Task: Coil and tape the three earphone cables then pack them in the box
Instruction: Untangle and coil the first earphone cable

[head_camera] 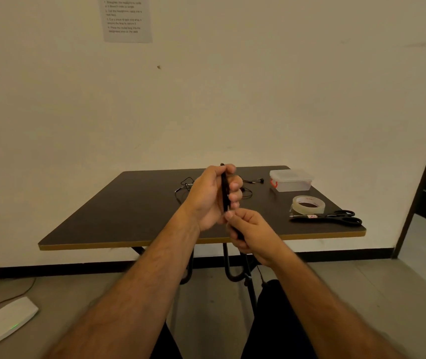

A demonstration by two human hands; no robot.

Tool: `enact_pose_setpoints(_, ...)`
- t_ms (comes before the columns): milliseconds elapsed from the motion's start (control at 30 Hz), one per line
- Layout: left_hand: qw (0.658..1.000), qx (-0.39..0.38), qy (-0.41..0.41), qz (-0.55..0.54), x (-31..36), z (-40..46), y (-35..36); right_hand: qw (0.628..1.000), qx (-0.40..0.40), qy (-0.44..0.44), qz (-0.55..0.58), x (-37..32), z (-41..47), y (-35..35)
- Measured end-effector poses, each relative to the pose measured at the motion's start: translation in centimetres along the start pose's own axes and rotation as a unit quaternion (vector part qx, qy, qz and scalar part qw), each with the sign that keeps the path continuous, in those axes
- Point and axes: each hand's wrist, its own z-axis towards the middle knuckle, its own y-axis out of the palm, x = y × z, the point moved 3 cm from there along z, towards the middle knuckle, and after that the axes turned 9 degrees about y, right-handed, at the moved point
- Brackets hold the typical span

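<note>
**2 hands on 1 coiled earphone cable, held above the near table edge**

The left hand (210,195) is curled round a flattened black coil of earphone cable (224,189), held upright, thumb on the near side and fingers wrapped over the far side. The top of the coil shows above the index finger. The right hand (249,233) sits just below and nearer, fingers curled, thumb and forefinger pinching the cable at the coil's lower end. A loose length of the same cable hangs from under the right hand toward the floor.

On the dark table (129,216), behind the hands, lie loose black earphone cables (184,186), tangled; part is hidden by the hands, so the count cannot be told. An earbud end (259,180) lies to the right of them.

Far right stands 1 clear plastic box (291,180) with its lid on and a red clip. Nearer on the right lies 1 roll of clear tape (308,204), flat. Just beside it, nearer still, lies 1 pair of black scissors (336,217), handles pointing right.
</note>
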Motion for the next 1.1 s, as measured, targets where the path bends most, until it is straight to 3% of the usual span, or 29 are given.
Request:
enact_pose_setpoints(333,0.985,0.095,0.078,0.123,0.0,0.6,-1.6,0.99,-0.004,0.03,-0.14,-1.7,-1.4,-0.7)
enact_pose_setpoints(567,0.966,0.132,0.115,0.189,0.2,1.0,-1.9,0.933,-0.003,0.038,-0.359,-3.2,-2.2,0.2)
enact_pose_setpoints(767,0.943,0.086,0.108,0.304,0.0,0.7,-1.9,0.91,0.031,0.001,-0.414,-4.8,-2.7,0.0)
enact_pose_setpoints(900,0.903,0.048,0.076,0.421,-0.6,0.4,-2.1,0.9,0.05,-0.024,-0.432,-6.2,-2.7,-0.9)
enact_pose_setpoints(1100,0.903,-0.002,0.0,0.43,-1.2,0.3,-1.9,0.893,0.098,-0.079,-0.431,-8.8,-2.2,-3.0)
